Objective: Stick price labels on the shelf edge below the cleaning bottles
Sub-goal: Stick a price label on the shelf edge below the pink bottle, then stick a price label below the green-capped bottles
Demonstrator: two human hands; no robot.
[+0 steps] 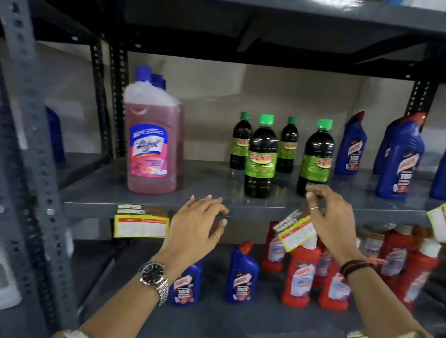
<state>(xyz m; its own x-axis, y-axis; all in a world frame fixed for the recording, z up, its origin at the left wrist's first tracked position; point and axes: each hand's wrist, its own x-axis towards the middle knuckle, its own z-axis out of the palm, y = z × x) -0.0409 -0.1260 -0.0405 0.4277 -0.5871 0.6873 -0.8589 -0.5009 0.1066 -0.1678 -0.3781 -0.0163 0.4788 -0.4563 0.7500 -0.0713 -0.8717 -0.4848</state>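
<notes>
The shelf edge [253, 214] is grey painted metal, smooth with a dull sheen; the perforated upright [25, 122] looks the same. The price label [295, 230] under the right hand [335, 224] is glossy printed paper. The green-capped bottles [260, 158] are shiny dark plastic, and the pink bottle [152, 144] is translucent plastic. The wristwatch [154, 276] has a polished metal link band.

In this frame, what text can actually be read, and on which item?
"Lizol": pink bottle.
"SUNNY": front green-capped bottle.
"10X": blue bottle at right.
"10X": lower blue bottle.
"SUPER": stuck label.
Held label, near the right hand: blurred, unreadable.
</notes>
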